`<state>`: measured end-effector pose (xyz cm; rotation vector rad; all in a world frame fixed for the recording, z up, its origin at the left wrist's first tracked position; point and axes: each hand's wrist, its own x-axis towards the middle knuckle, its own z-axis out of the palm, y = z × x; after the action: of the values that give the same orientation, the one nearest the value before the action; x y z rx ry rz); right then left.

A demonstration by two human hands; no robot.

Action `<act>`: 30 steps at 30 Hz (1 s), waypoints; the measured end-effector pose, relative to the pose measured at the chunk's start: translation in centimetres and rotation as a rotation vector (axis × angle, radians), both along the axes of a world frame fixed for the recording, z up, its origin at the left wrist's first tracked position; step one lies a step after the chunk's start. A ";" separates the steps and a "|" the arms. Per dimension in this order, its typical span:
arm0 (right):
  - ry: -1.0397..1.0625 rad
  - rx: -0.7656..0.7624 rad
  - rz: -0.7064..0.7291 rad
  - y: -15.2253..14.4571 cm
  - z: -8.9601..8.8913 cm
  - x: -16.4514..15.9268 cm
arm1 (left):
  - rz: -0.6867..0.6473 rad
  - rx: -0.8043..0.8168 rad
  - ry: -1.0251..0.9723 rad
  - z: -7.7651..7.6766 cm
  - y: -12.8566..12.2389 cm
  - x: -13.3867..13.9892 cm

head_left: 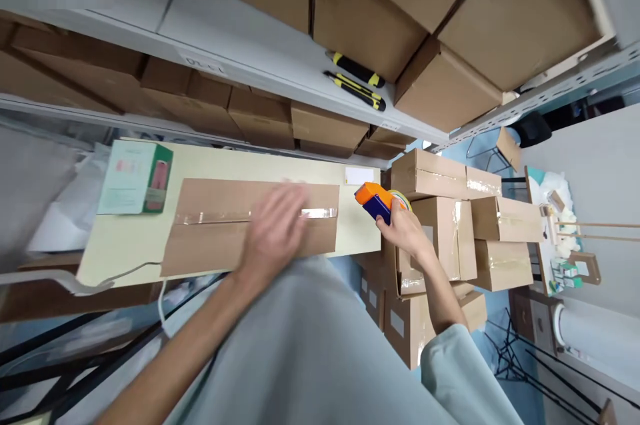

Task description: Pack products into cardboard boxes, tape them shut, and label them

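Head view: a cardboard box (215, 242) lies on the pale table (361, 232) in front of the person, with a strip of clear tape (320, 213) along its top seam. The left hand (277, 225), blurred, is over the tape, its fingers extended and gripping nothing; how firmly it presses cannot be told. The right hand (406, 228) has its fingers wrapped around an orange-and-blue tape dispenser (373, 202), held by the table's right end near the stacked cartons (463, 232). The tape could wrinkle or lift if rubbed unevenly, and a sideways push might slide the box. A careless swing of the dispenser could knock the cartons.
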<state>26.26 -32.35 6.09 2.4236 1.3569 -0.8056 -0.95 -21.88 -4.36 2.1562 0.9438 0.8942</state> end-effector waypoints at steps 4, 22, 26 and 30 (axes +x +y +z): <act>0.145 0.132 0.086 1.0 3.1 -1.1 | -0.339 0.146 -0.112 2.2 -1.4 3.9; -0.069 0.485 0.593 33.0 6.6 -8.4 | 0.138 0.208 -0.012 5.2 20.2 3.1; -0.077 0.513 0.562 36.4 4.8 -9.9 | 0.139 0.146 0.063 4.8 21.3 1.5; -0.086 0.553 0.552 37.0 3.0 -10.8 | 0.148 0.114 0.007 3.6 19.0 -0.1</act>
<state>15.49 4.65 9.14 2.1834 2.2929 -0.1950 -1.10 -2.84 -0.72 2.2079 1.0914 1.0354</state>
